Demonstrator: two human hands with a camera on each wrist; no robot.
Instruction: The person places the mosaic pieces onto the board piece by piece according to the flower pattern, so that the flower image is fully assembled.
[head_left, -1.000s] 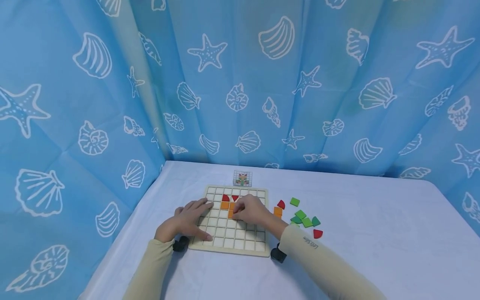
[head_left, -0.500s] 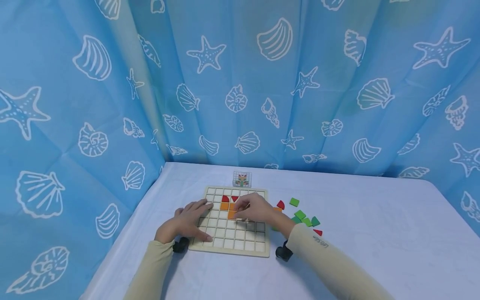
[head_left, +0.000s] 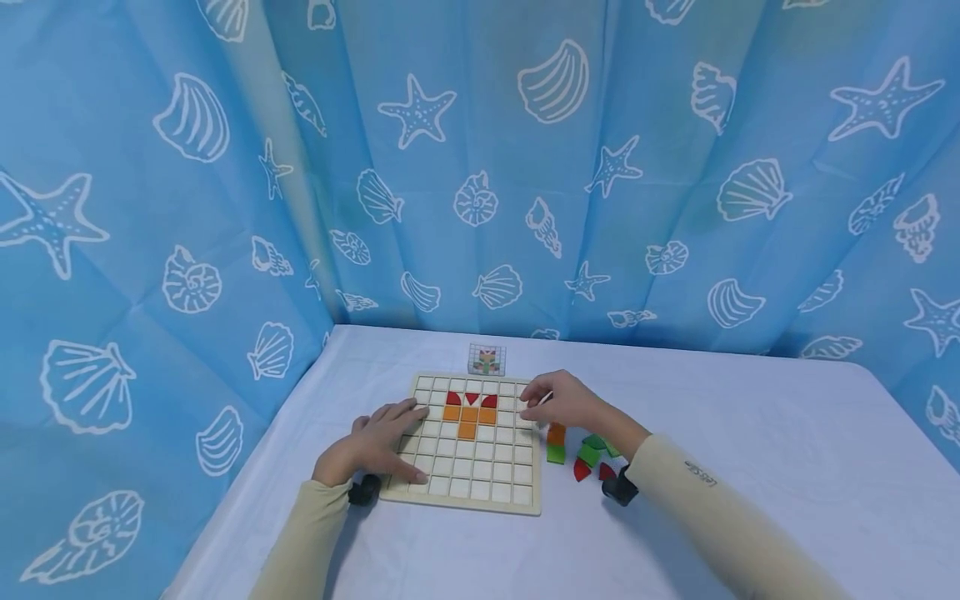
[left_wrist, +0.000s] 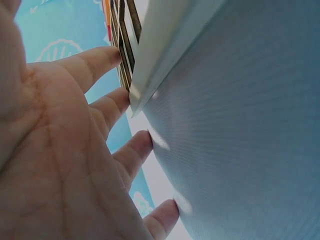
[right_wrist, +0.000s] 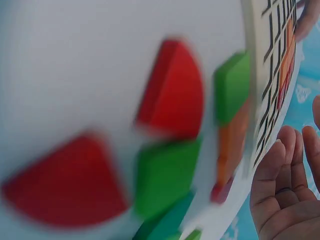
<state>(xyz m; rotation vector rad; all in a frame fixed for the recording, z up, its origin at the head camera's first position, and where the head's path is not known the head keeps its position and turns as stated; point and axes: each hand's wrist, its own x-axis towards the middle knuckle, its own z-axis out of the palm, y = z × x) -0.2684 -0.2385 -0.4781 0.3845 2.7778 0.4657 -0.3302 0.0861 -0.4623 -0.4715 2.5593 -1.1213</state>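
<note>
I see the left hand rest on the left edge of the board, fingers spread. The right hand hovers by its right edge, thumb and fingertip apart, nothing visible between them. Red tiles and orange tiles sit on the board; loose tiles lie just to its right. They look light, stiff and perhaps slick, so I'd pinch one by opposite sides

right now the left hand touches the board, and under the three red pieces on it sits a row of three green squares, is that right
Not quite: in the head view, the three squares under the three red pieces are orange, not green. The left hand does touch the board.
</note>
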